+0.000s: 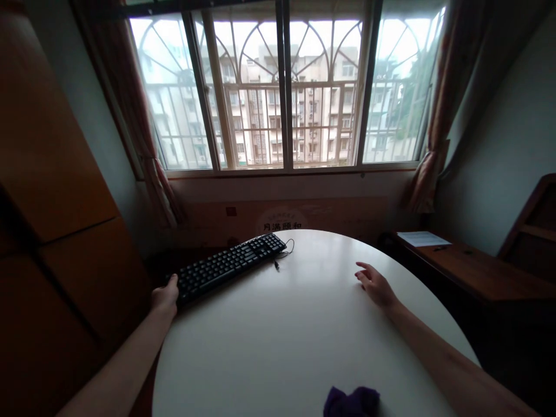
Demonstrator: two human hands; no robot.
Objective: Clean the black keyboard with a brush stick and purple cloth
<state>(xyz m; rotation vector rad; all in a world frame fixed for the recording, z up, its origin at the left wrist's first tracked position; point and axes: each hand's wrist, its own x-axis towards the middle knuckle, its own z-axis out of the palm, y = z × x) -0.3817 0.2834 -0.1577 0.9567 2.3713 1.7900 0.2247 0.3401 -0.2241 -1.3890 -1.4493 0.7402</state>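
Note:
A black keyboard [230, 262] lies slantwise at the far left edge of the white round table [260, 341]. My left hand [166, 295] is closed on its left end, thumb on top, the other fingers hidden. The keyboard's thin cable [290, 250] loops off its right end, and a small dark plug [277, 264] rests on the tabletop. On the right side, my right hand [377, 285] is over the table with its fingers apart and nothing in it. A crumpled purple cloth [351, 402] lies at the near edge of the view.
A wooden desk [486, 275] with a sheet of paper [423, 238] stands at the right, a wooden chair [532, 223] beside it. Wooden cabinets [82, 272] rise on the left. Ahead is a barred window [286, 116] with tied curtains [432, 145].

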